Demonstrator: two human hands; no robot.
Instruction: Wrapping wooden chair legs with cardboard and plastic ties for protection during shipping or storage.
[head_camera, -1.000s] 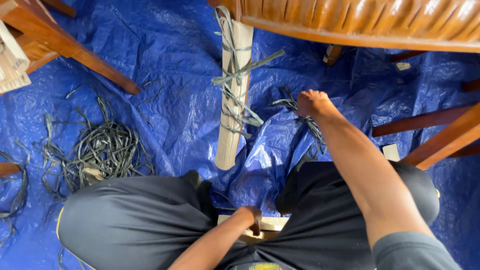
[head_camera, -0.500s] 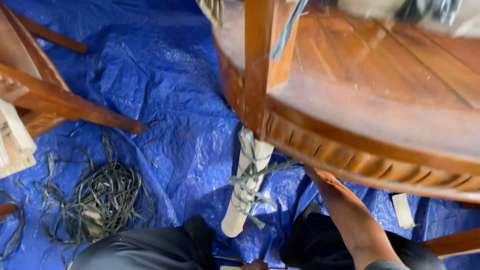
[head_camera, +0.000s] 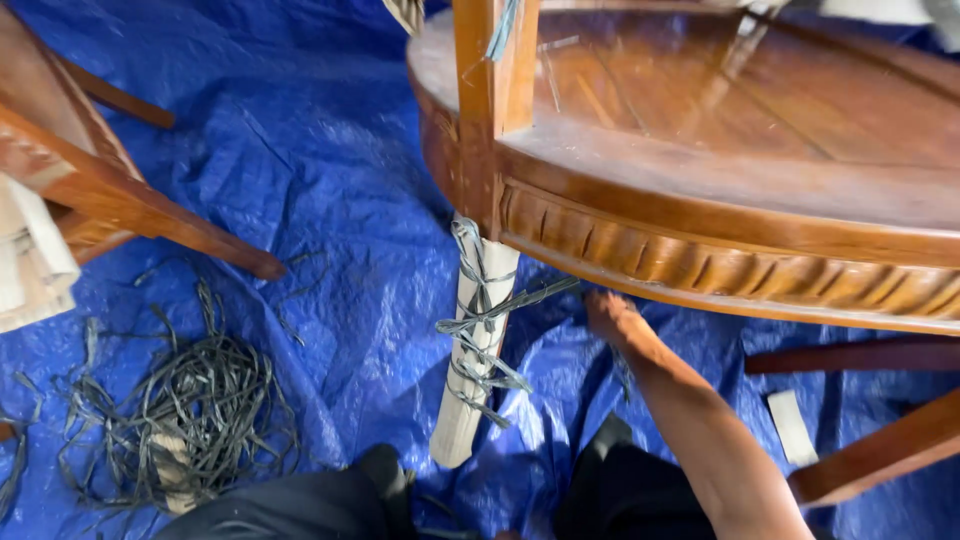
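Right hand (head_camera: 607, 310) reaches under the carved rim of the round brown wooden table (head_camera: 740, 190), just beside the pale wooden leg bound with grey straps (head_camera: 470, 350); fingers blurred and partly hidden, so whether spread or closed cannot be told. That leg stands on the crumpled blue plastic tarp (head_camera: 330, 200), below the table's near-left edge, with loose strap ends sticking out toward the hand. A tangled heap of grey straps (head_camera: 190, 410) lies at the tarp's lower left; left hand out of view.
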